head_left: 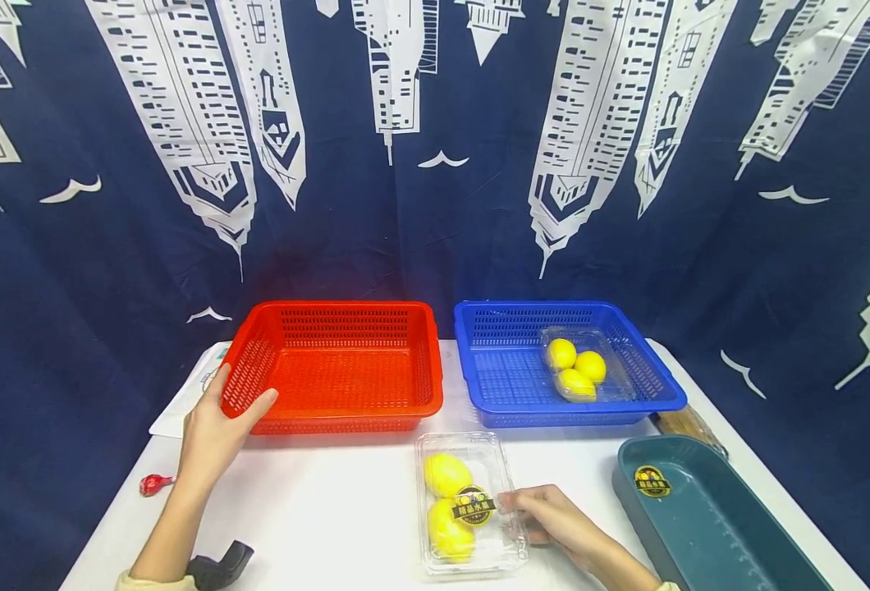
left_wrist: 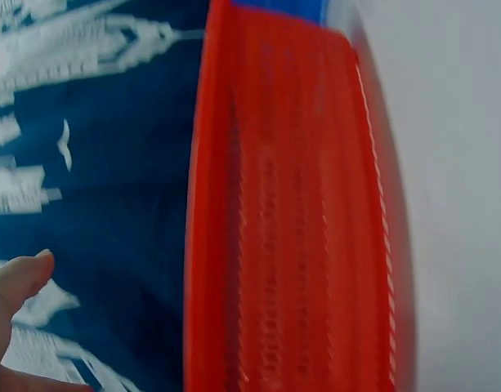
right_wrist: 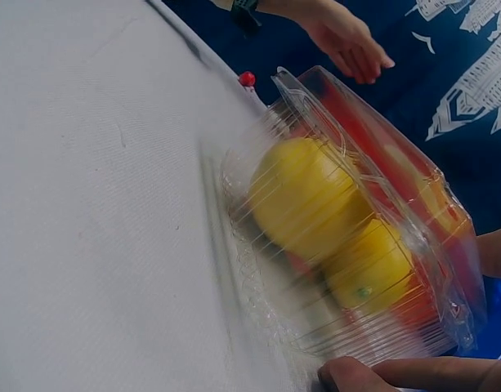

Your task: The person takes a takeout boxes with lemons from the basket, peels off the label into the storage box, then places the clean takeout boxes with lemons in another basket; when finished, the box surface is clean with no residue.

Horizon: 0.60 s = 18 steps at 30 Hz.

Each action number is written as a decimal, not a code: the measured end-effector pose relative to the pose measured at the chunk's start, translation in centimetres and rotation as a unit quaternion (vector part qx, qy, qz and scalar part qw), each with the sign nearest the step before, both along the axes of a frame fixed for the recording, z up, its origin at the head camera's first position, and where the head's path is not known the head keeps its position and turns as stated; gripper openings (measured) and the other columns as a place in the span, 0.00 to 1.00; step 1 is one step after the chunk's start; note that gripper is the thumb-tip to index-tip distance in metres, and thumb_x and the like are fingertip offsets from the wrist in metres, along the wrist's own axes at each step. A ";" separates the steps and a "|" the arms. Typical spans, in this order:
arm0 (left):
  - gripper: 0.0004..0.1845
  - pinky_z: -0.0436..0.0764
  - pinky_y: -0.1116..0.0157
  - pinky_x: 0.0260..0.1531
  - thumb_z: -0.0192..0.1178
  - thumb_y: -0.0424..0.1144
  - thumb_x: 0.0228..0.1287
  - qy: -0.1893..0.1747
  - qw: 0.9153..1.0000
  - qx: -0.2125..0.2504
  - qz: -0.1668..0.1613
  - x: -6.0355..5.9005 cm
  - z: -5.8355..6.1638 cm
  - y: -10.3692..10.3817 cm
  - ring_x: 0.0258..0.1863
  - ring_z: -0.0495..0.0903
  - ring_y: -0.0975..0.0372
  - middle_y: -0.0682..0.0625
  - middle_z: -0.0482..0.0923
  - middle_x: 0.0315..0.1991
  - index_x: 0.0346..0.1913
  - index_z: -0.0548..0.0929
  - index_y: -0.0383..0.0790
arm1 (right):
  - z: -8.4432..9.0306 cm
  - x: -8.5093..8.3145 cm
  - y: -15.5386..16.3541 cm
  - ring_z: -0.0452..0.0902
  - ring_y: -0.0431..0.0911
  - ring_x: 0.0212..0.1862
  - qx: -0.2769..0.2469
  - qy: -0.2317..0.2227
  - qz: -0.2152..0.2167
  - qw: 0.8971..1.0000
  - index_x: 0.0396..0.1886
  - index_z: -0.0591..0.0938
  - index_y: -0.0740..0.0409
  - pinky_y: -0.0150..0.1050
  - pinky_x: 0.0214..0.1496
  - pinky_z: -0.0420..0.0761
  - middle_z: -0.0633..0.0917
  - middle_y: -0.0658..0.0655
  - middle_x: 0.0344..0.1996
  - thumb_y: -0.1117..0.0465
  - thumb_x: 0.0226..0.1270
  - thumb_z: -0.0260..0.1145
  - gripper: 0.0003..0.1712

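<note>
A clear plastic fruit box (head_left: 505, 468) with two yellow lemons (head_left: 451, 529) inside sits at the front middle of the table, a round black-and-gold label (head_left: 473, 506) on its lid. My right hand (head_left: 557, 519) grips the box's right side; in the right wrist view its fingers (right_wrist: 438, 374) lie at the end of the box. Over the left edge of the red basket (head_left: 346, 424), my left hand (head_left: 217, 423) hovers with thumb and fingers spread, holding nothing. Its thumb (left_wrist: 23, 278) shows beside the basket in the left wrist view.
A blue basket (head_left: 560, 419) at the back right holds another clear box with three lemons (head_left: 576, 384). A dark green tray (head_left: 708, 492) with a similar label stands at the right. At the left lie a red-wrapped lollipop (head_left: 156, 484) and a white sheet (head_left: 176, 417).
</note>
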State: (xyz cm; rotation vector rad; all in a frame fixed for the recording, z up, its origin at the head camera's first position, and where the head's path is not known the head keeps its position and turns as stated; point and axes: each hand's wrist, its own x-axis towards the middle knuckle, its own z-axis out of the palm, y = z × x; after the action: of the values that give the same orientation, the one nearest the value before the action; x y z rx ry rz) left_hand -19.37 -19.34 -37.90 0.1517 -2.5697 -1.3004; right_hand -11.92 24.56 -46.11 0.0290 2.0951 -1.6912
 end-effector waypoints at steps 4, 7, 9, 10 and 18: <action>0.48 0.65 0.51 0.69 0.66 0.52 0.61 0.029 0.998 0.040 -0.049 1.0 0.8 2.2 0.73 0.60 0.42 0.38 0.57 0.75 0.77 0.52 0.40 | 0.0 0.0 0.0 0.81 0.40 0.44 -0.001 0.003 0.001 1.000 0.49 0.81 0.74 0.41 0.49 0.86 0.82 0.66 0.56 0.58 0.66 0.54 0.24; 0.47 0.63 0.70 0.68 0.67 0.48 0.61 0.040 0.990 0.088 -0.101 1.9 0.9 3.8 0.75 0.57 0.48 0.42 0.56 0.76 0.77 0.53 0.41 | 0.1 0.0 -0.1 0.81 0.40 0.43 -0.002 0.002 -0.001 1.000 0.48 0.82 0.73 0.39 0.49 0.86 0.82 0.65 0.56 0.57 0.65 0.55 0.23; 0.44 0.62 0.79 0.64 0.67 0.44 0.62 0.046 0.981 0.126 -0.139 2.4 0.7 5.1 0.75 0.58 0.50 0.42 0.58 0.75 0.76 0.55 0.39 | 0.1 0.1 -0.1 0.80 0.40 0.43 -0.002 0.001 -0.003 1.000 0.47 0.82 0.72 0.38 0.48 0.86 0.82 0.64 0.56 0.57 0.64 0.56 0.23; 0.43 0.62 0.82 0.62 0.66 0.42 0.62 0.047 0.976 0.141 -0.158 2.6 0.5 5.7 0.75 0.58 0.50 0.41 0.59 0.75 0.76 0.56 0.38 | 0.2 0.1 -0.1 0.80 0.40 0.43 -0.003 -0.001 -0.005 1.000 0.47 0.83 0.72 0.37 0.48 0.86 0.82 0.63 0.56 0.56 0.63 0.56 0.23; 0.42 0.59 0.62 0.69 0.65 0.42 0.63 -0.022 0.951 0.179 -0.251 4.5 -1.8 10.6 0.75 0.56 0.52 0.42 0.57 0.75 0.75 0.57 0.35 | 0.2 0.1 0.1 0.80 0.40 0.43 -0.008 0.003 -0.002 1.000 0.49 0.82 0.72 0.36 0.47 0.85 0.83 0.61 0.54 0.55 0.63 0.57 0.24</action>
State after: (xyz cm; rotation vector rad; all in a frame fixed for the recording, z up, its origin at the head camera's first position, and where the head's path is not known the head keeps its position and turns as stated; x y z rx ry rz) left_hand -14.87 -8.69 -39.69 -0.4442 -2.4690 -1.9542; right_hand -11.85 24.66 -45.92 0.0235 2.0874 -1.7112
